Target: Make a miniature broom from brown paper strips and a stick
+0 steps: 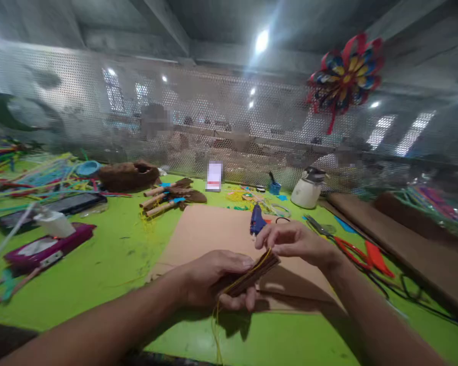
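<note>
Your left hand [218, 278] is clenched round a bundle [256, 273] of thin dark brown strips. The thumb lies along the top and the fingers curl underneath, so the near half of the bundle is buried in your palm. The far half sticks out to the right and tilts up, away from you.

Your right hand [294, 241] comes in from the other side, palm down. Its fingertips are pinched on the bundle's raised far end, so the bundle runs from one grip to the other with only a short bare stretch between them. A yellow thread [264, 257] runs along the bundle's upper edge to your right fingertips. I cannot tell whether they hold the thread alone or the strips too. More thread drops from under your left hand and hangs down towards the table's near edge.

Both hands are over the near part of a tan card [206, 231] that lies flat on the green table [107, 264]. The bundle is held just above the card, not resting on it.

A blue glue gun [256, 219] stands on the far side of the card, just beyond your right hand. Red-handled scissors [345, 245] lie to the right of that wrist, off the card. A white jug [307, 191] stands further back near the mesh [198, 117]. A phone [70, 204] lies well to the left.
</note>
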The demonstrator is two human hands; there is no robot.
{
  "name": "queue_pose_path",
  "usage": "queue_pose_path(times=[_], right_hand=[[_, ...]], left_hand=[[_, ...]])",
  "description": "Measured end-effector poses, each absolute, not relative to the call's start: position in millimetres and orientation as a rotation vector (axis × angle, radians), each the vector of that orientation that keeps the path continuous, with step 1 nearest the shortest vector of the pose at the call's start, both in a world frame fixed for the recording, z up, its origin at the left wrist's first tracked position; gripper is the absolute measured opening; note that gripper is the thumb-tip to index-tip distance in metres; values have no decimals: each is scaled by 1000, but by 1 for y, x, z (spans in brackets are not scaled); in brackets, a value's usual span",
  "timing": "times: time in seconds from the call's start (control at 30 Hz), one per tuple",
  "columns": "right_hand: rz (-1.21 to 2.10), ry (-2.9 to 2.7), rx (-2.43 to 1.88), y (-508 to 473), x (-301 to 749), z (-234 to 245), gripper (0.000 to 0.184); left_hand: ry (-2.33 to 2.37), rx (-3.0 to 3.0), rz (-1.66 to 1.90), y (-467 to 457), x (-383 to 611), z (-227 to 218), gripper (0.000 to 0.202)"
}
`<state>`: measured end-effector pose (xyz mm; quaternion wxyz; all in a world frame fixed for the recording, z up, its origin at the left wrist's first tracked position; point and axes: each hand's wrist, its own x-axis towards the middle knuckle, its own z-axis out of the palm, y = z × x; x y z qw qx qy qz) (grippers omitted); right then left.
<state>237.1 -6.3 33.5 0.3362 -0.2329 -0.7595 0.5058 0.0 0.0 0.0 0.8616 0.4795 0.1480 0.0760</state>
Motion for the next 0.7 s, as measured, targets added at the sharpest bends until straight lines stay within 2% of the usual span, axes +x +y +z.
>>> queue_pose_path(times=[0.13, 0.3, 0.43, 0.63, 0.7], right_hand=[[1278, -1870, -726, -6, 240, 31, 5], [1406, -1963, -691, -11, 237, 37, 28], [1518, -1925, -704, -14, 222, 35, 32], [1415, -1765, -737, -8, 217, 22, 14], [1403, -1714, -721, -5, 220, 20, 14]], left_hand=[[308, 966, 179, -3, 4, 3, 29], [269, 915, 191, -3, 4, 5, 31], [254, 886, 250, -2, 4, 5, 30], [255, 865, 248, -3, 4, 5, 35], [246, 881, 246, -4, 3, 5, 37]])
